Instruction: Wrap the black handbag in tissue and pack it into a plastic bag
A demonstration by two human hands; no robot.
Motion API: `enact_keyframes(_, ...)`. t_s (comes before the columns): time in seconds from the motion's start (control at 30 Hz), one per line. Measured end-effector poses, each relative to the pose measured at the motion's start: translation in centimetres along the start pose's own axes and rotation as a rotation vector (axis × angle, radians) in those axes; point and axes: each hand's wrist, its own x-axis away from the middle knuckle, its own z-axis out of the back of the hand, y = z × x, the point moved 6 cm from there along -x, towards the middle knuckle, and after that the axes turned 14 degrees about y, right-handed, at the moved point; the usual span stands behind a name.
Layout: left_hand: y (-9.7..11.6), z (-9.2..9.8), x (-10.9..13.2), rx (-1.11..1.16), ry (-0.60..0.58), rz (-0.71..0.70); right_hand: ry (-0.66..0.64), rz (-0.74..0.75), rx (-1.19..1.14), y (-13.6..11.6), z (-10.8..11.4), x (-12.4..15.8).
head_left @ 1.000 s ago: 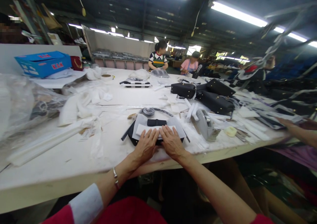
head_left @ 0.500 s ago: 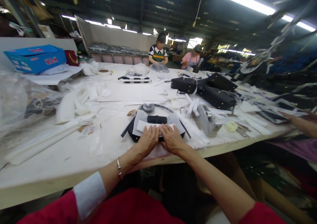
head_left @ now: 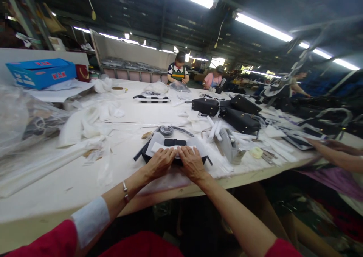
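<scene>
The left hand (head_left: pixel 160 162) and right hand (head_left: pixel 193 164) lie side by side, thumbs nearly touching, palms down on a white strip (head_left: pixel 159 147). The strip runs across the top of a black bag (head_left: pixel 142 156). The fingers of both hands are stretched out flat and close together. They press on the strip and grip nothing. The bag lies flat on the table (head_left: pixel 56 185), close to the near edge and straight in front of the person. A grey-white sheet (head_left: pixel 198 143) is wrapped over it, and a black band (head_left: pixel 175 142) shows just beyond the fingertips. The sheet may be paper or thin foam; the view is too soft to tell. A bracelet (head_left: pixel 124 190) sits on the left wrist.

A tape roll (head_left: pixel 166 130) lies just behind the bag. A grey dispenser (head_left: pixel 231 145) stands to the right of it, with white scraps around. Further back on the right, three black bags (head_left: pixel 239 119) lie grouped together. A blue box (head_left: pixel 39 72) stands at the far left, and a clear plastic sack (head_left: pixel 25 117) lies nearer on that side. A co-worker's hand (head_left: pixel 326 145) rests on the table at the right edge. Two other people (head_left: pixel 177 69) work at the far end.
</scene>
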Motion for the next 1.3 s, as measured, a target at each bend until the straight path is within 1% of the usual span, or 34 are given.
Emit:
enact_keyframes(0.1, -0.8, 0.8, 0.3, 0.020, 0.037, 0.004, 0.042, 0.059, 0.061, -0.6, -0.3, -0.9)
enact_keyframes(0.23, -1.9, 0.7, 1.7, -0.047, 0.066, 0.030, 0.000, 0.114, 0.040, -1.7, -1.0, -2.6)
enact_keyframes(0.33, -2.5, 0.5, 2.3, -0.120, 0.102, 0.049, -0.031, 0.131, 0.008, -2.3, -1.1, -3.7)
enact_keyframes(0.5, -2.8, 1.0, 2.3, -0.204, 0.275, 0.006, -0.054, 0.131, -0.045, -2.6, -0.8, -4.4)
enact_keyframes(0.6, -2.8, 1.3, 2.5, -0.190, 0.346, 0.001, -0.055, 0.122, -0.057, -2.7, -0.7, -4.5)
enact_keyframes(0.67, -2.9, 1.4, 2.8, -0.164, 0.379, 0.007, -0.038, 0.113, -0.091, -3.0, -0.2, -4.4)
enact_keyframes(0.7, -3.0, 1.5, 2.9, -0.150, 0.393, 0.009, -0.013, 0.119, -0.134, -3.2, 0.4, -4.3)
enact_keyframes(0.77, -3.1, 1.4, 3.3, -0.125, 0.423, 0.012, 0.086, 0.148, -0.249, -3.1, 2.5, -3.8)
enact_keyframes(0.83, -3.4, 1.3, 3.7, -0.107, 0.441, 0.025, 0.221, 0.135, -0.332, -1.5, 5.0, -2.8)
enact_keyframes(0.87, -3.5, 1.2, 3.8, -0.101, 0.442, 0.042, 0.288, 0.085, -0.338, 0.0, 6.0, -2.0)
enact_keyframes(0.9, -3.7, 1.2, 3.9, -0.097, 0.442, 0.062, 0.344, -0.002, -0.317, 2.1, 6.6, -1.1)
enact_keyframes(0.93, -3.8, 1.1, 4.0, -0.093, 0.442, 0.080, 0.385, -0.116, -0.281, 4.6, 6.8, 0.1)
enact_keyframes(0.97, -3.9, 1.1, 4.1, -0.089, 0.440, 0.098, 0.410, -0.239, -0.231, 7.3, 6.4, 1.6)
enact_keyframes(1.0, -3.9, 1.1, 4.2, -0.082, 0.441, 0.109, 0.394, -0.365, -0.171, 10.0, 5.5, 3.2)
enact_keyframes(1.03, -3.9, 1.2, 4.2, -0.074, 0.444, 0.116, 0.326, -0.447, -0.120, 12.3, 4.0, 4.8)
enact_keyframes(1.07, -3.9, 1.2, 4.2, -0.064, 0.446, 0.121, 0.226, -0.488, -0.073, 14.2, 2.2, 6.3)
enact_keyframes(1.1, -3.9, 1.3, 4.2, -0.053, 0.448, 0.125, 0.177, -0.514, -0.055, 15.7, 0.6, 7.8)
enact_keyframes(1.13, -3.9, 1.3, 4.2, -0.041, 0.449, 0.130, 0.125, -0.528, -0.039, 16.7, -1.1, 9.1)
enact_keyframes(1.2, -3.9, 1.4, 4.2, -0.025, 0.457, 0.134, 0.045, -0.552, -0.015, 17.9, -3.6, 11.0)
enact_keyframes(1.23, -4.0, 1.5, 4.3, -0.024, 0.463, 0.135, 0.010, -0.566, -0.002, 18.2, -4.5, 11.6)
enact_keyframes(1.3, -4.1, 1.4, 4.3, -0.032, 0.472, 0.145, -0.042, -0.593, 0.023, 18.5, -5.3, 12.1)
